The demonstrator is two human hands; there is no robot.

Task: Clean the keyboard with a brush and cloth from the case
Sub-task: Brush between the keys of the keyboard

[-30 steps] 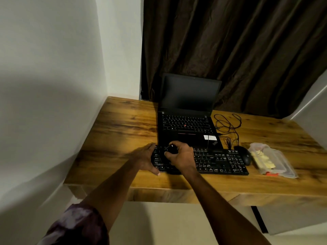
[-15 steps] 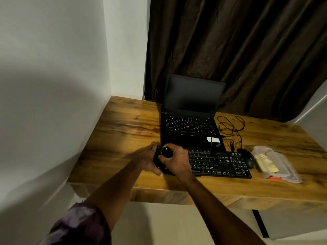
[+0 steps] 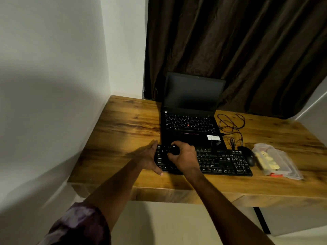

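Note:
A black keyboard (image 3: 221, 160) lies near the front edge of the wooden desk (image 3: 123, 128). My right hand (image 3: 184, 158) grips a black brush (image 3: 174, 150) by its rounded handle, over the keyboard's left part; the bristles are hidden under the hand. My left hand (image 3: 147, 157) rests flat with straight fingers against the keyboard's left end, thumb at its front corner. A clear plastic case (image 3: 277, 160) with yellowish contents lies at the right of the desk.
An open black laptop (image 3: 190, 121) stands right behind the keyboard. A black mouse (image 3: 248, 155) and its tangled cable (image 3: 231, 124) sit between keyboard and case. A white wall bounds the desk's left side, a dark curtain hangs behind.
My right hand with the brush has shifted left along the keyboard, closer to my left hand. The left hand stays at the keyboard's left end. The camera view has drifted slightly.

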